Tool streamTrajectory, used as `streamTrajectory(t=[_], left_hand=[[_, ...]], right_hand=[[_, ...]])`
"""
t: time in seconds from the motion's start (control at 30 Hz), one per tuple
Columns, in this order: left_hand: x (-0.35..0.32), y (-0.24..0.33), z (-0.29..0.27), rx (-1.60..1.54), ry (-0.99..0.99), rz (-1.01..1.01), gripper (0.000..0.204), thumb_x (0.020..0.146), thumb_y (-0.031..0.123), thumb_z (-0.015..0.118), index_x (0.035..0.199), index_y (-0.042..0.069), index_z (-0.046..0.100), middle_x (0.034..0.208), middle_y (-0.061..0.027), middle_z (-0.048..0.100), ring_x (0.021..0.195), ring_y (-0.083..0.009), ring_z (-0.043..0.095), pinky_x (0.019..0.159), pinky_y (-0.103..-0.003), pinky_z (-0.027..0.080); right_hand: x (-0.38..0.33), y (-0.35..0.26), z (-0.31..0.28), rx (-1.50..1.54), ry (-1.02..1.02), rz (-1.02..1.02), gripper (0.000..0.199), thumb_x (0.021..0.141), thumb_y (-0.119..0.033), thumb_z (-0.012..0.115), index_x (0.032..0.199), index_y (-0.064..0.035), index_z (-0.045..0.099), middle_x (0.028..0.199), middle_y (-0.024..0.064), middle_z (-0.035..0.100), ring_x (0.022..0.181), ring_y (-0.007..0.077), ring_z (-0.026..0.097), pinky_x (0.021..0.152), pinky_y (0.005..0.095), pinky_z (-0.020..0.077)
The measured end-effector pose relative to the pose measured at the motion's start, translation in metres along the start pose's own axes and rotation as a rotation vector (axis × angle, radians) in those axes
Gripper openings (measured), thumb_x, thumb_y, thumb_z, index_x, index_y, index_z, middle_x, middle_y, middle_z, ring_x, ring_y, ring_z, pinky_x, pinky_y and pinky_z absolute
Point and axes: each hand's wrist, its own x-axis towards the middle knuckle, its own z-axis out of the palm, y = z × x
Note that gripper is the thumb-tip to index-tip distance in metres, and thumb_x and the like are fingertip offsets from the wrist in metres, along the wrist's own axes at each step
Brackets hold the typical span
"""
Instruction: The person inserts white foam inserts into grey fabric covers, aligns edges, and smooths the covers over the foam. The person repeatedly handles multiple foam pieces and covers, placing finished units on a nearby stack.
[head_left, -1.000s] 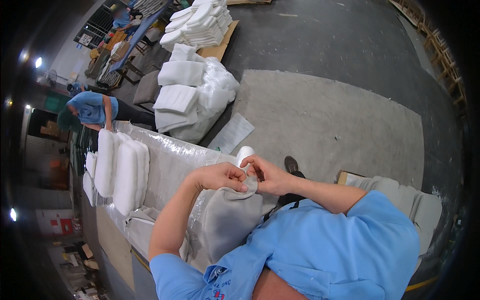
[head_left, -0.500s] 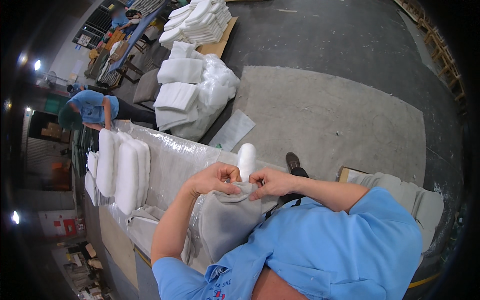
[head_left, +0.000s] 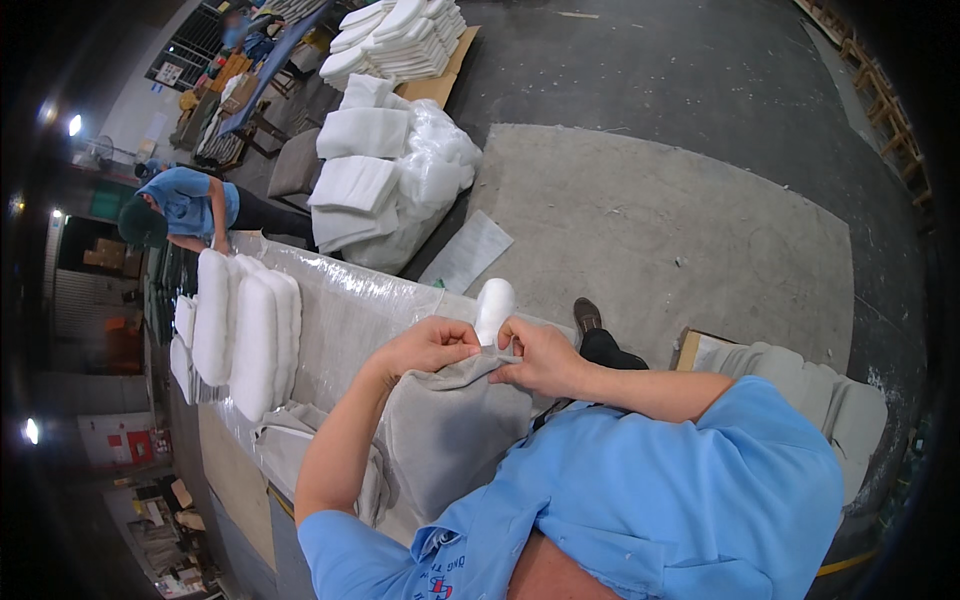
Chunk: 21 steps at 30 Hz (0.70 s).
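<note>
A grey fabric cushion cover [head_left: 452, 425] stands filled out in front of my body, its upper edge bunched. My left hand [head_left: 436, 346] pinches that edge from the left. Close beside it, my right hand [head_left: 542, 358] grips the same edge between thumb and fingers. Just beyond my hands rises the rounded end of a white padded piece [head_left: 494, 303]; whether it comes out of the cover or stands behind it, I cannot tell. More grey fabric [head_left: 290, 440] lies loose on the plastic-covered table [head_left: 345, 325] to the left.
White cushion pads [head_left: 262, 340] are stacked at the table's left, where a person in blue [head_left: 185, 205] bends over. Past the table stand plastic-wrapped white padding [head_left: 365, 185] and a tall stack of white pads [head_left: 400, 40]. Grey cushions [head_left: 800, 385] lie at my right.
Both hands have shifted slightly along the cover's edge, and my right hand has turned a little. The cover's front now looks smoother and fuller. The person at the left has moved an arm.
</note>
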Motion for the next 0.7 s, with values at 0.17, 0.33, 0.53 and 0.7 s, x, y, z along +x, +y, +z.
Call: streamTrajectory(t=[0.17, 0.33, 0.53, 0.7], left_hand=[[0.007, 0.01, 0.008, 0.109, 0.117, 0.117, 0.01, 0.101, 0.01, 0.07, 0.1, 0.001, 0.071, 0.087, 0.0017, 0.068, 0.081, -0.007, 0.059, 0.073, -0.025, 0.048], [0.005, 0.004, 0.01, 0.233, 0.216, 0.193, 0.009, 0.1, 0.009, 0.069, 0.097, 0.0, 0.07, 0.086, -0.0015, 0.07, 0.083, -0.0105, 0.061, 0.077, -0.028, 0.05], [0.011, -0.002, -0.001, -0.005, 0.074, 0.034, 0.017, 0.104, 0.017, 0.068, 0.095, 0.003, 0.07, 0.085, 0.0029, 0.067, 0.08, -0.0071, 0.058, 0.075, -0.027, 0.049], [0.018, 0.013, -0.002, 0.172, -0.145, -0.168, 0.032, 0.105, 0.033, 0.067, 0.091, 0.005, 0.071, 0.078, 0.0071, 0.061, 0.075, -0.0054, 0.053, 0.069, -0.028, 0.046]], right_hand=[[0.01, 0.031, 0.005, 0.37, -0.21, 0.177, 0.036, 0.081, -0.031, 0.092, 0.099, -0.0092, 0.07, 0.081, -0.0009, 0.067, 0.076, 0.0154, 0.064, 0.068, 0.0339, 0.048], [0.005, 0.026, -0.004, 0.742, -0.362, 0.441, 0.031, 0.087, -0.026, 0.089, 0.106, -0.0099, 0.071, 0.095, -0.0043, 0.07, 0.085, 0.0103, 0.062, 0.076, 0.0292, 0.0467], [-0.005, 0.031, 0.013, 1.06, -0.159, 0.288, 0.024, 0.092, -0.018, 0.084, 0.108, -0.01, 0.068, 0.099, -0.0038, 0.07, 0.088, 0.0073, 0.06, 0.078, 0.0246, 0.045], [-0.007, 0.031, 0.015, 0.693, 0.005, 0.082, 0.022, 0.092, -0.015, 0.084, 0.104, -0.0071, 0.067, 0.091, -0.0031, 0.068, 0.082, 0.0059, 0.059, 0.073, 0.0239, 0.0469]])
